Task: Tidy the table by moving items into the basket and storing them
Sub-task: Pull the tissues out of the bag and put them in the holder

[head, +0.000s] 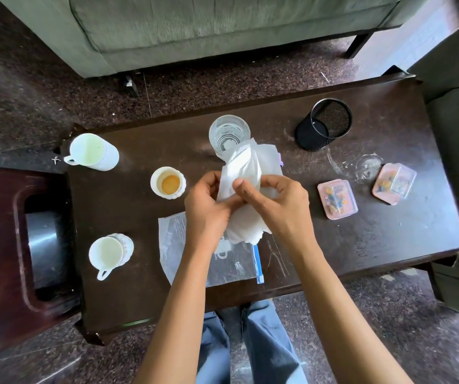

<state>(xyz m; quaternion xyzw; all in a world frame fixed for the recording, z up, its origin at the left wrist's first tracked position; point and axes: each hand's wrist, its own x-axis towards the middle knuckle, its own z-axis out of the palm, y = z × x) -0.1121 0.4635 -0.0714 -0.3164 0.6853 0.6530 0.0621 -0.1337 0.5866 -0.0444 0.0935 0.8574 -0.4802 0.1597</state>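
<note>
Fold the paper towel [246, 173] down small before stowing it, thumbs on top, rolling tight. The left grip [209, 206] and right grip [280, 203] both pinch it above mid-counter [388, 245], with a glass [228, 131] at its 12 o'clock and a plastic bag [184, 256] at 6. The towel is white, soft and crumpled.

Over the middle of the dark surface [388, 236], the left hand [206, 209] and right hand [280, 206] grip a crumpled white paper towel [246, 167], the right thumb pressed onto its folds. A clear zip bag [184, 256] lies flat beneath the wrists. A glass [228, 133] stands just beyond the towel, and a black mesh pen cup [323, 124] far right. To the right lie the left pink box [337, 199] and the right pink box [394, 182], apart. On the left stand the far mug [92, 152], a small cup [168, 182] of brownish liquid, and the near mug [109, 252]. A green sofa [195, 29] sits beyond.
</note>
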